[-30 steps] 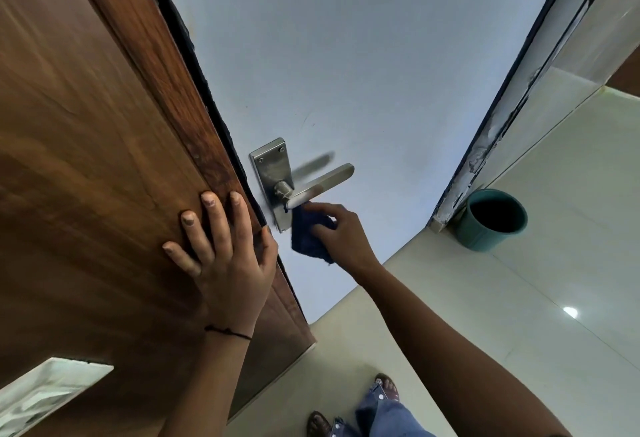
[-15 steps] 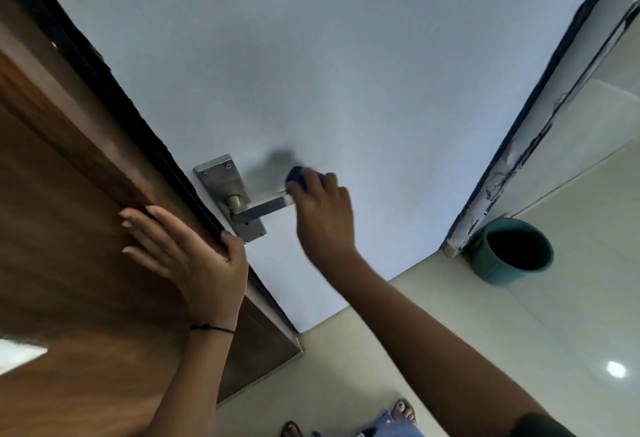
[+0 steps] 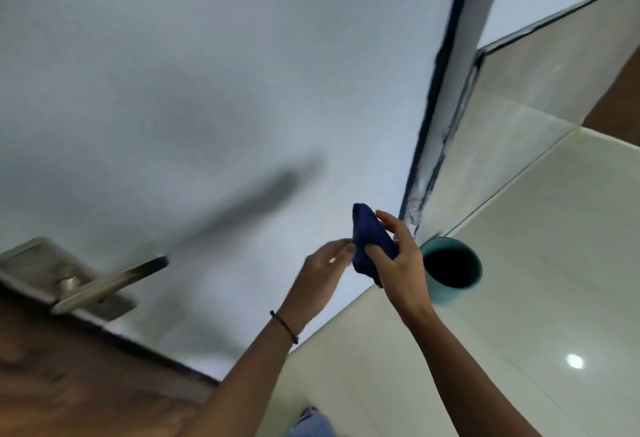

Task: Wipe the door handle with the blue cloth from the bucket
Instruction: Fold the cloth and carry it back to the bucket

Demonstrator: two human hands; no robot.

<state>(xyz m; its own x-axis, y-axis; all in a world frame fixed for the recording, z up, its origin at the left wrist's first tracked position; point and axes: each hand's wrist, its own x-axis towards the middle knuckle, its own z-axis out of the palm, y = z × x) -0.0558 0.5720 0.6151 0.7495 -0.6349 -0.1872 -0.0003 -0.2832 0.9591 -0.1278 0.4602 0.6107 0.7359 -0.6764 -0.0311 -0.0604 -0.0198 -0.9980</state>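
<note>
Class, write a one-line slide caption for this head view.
Right hand holds the blue cloth near the left hand, away from the door handle.

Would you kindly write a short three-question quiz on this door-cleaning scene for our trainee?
1. True or false: the crumpled dark blue cloth is touching the brushed-metal lever door handle.
2. Which hand grips the cloth: A) left hand B) right hand?
3. Fill in: the round teal bucket stands on the pale tiled ____.

Key: 1. False, it is held clear of the handle. 2. B; the left only reaches its fingertips towards it. 3. floor.
</note>
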